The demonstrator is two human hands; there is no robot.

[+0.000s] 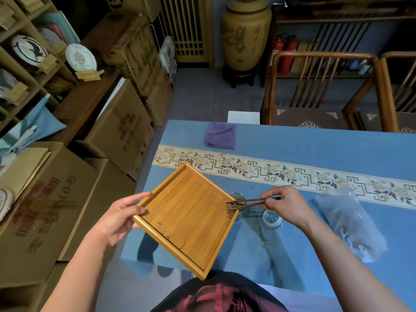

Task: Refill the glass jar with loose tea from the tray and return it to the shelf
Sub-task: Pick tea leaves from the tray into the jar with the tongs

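Observation:
My left hand (117, 218) grips the left corner of a square bamboo tray (186, 218), held tilted above the table with its right corner over the glass jar (238, 200). The jar stands on the blue cloth, mostly hidden behind that corner. My right hand (284, 204) holds wooden tongs (246, 203), whose tips rest on a small clump of loose tea (235, 204) at the tray's right corner. A few tea strands lie on the tray's lower part. The jar's glass lid (272, 218) lies on the table under my right wrist.
A clear plastic bag with tea (351, 224) lies to the right. A folded purple cloth (221, 135) sits at the table's far edge. Stray tea leaves (263, 240) dot the tablecloth. Cardboard boxes (117, 131) and shelves (33, 55) stand left, wooden chairs (319, 91) behind the table.

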